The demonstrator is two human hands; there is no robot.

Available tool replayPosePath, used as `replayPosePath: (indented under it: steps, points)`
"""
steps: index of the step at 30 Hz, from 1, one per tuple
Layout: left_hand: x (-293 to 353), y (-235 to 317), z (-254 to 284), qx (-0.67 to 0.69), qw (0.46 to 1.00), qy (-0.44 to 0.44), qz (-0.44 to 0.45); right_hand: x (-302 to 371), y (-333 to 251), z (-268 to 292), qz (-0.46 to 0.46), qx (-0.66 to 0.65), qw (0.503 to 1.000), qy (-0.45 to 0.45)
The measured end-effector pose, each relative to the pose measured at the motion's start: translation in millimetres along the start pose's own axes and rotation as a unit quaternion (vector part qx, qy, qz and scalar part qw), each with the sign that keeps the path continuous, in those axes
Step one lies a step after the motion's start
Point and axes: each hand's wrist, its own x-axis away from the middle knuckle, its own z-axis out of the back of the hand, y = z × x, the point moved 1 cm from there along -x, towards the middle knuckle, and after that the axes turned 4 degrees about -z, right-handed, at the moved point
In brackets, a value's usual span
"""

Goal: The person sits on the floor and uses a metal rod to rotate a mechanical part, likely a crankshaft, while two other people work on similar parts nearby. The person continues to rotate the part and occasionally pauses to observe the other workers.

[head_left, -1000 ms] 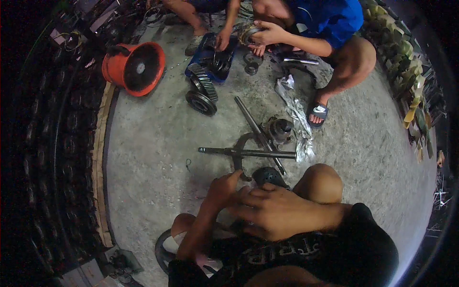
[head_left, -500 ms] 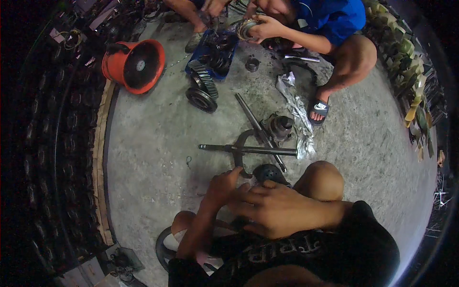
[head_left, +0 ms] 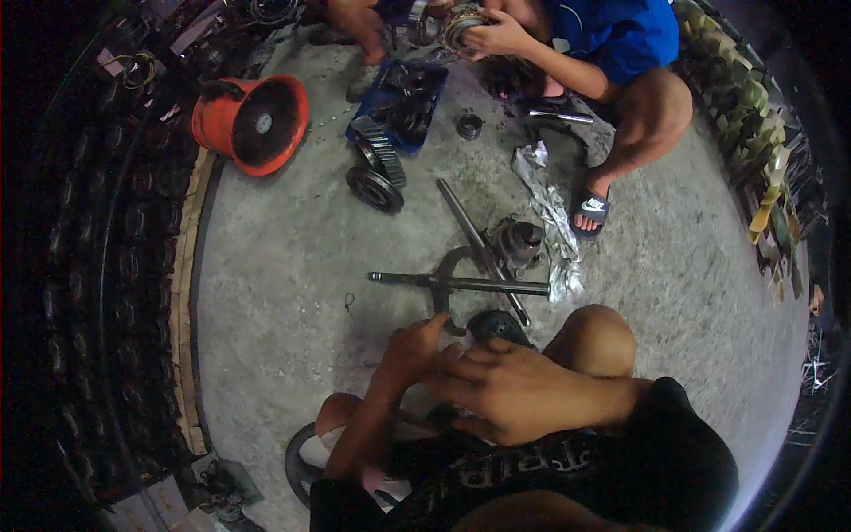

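My left hand (head_left: 412, 353) is raised in front of me, one digit stretched out toward the lower end of a dark curved shift fork (head_left: 445, 306). Whether it touches the fork I cannot tell; its other fingers are partly hidden. Beside it, my right hand (head_left: 505, 390) has its back up and its fingers apart, loosely bent, with nothing visible in them. The fork is on a steel rod (head_left: 496, 285) that lies crosswise over a second steel shaft (head_left: 467, 217). A round dark metal housing (head_left: 517, 244) sits against the shafts.
Gears (head_left: 374, 188) stand near a blue tray (head_left: 424, 131) of dark parts. An orange fan-like drum (head_left: 255, 124) is at the left. A silver crumpled strip (head_left: 550, 208) lies by a co-worker's sandal (head_left: 591, 211). The co-worker's hand (head_left: 501, 37) holds a ringed part (head_left: 463, 28).
The view has shifted slightly. My hands keep nearly the same pose. At the far left, another person's hand has withdrawn from the tray, and a metal ring shows beside the co-worker's part.
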Motion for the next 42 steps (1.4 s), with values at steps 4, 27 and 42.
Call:
replayPosePath:
  steps: [4, 27, 42]
  points:
    - [-1.5, 6.4, 5.3, -0.001, 1.000, -0.015, 0.016, 0.2, -1.5, 4.4, 0.002, -0.013, 1.000, 0.000]
    - [4.1, 1.1, -0.5, 0.010, 0.996, 0.059, -0.063, 1.0, -1.7, 0.8, -0.002, 0.013, 1.000, -0.013]
    - [9.0, -2.8, 3.6, 0.032, 0.999, 0.026, -0.031, -3.0, 0.6, -4.0, 0.000, 0.023, 0.999, -0.033]
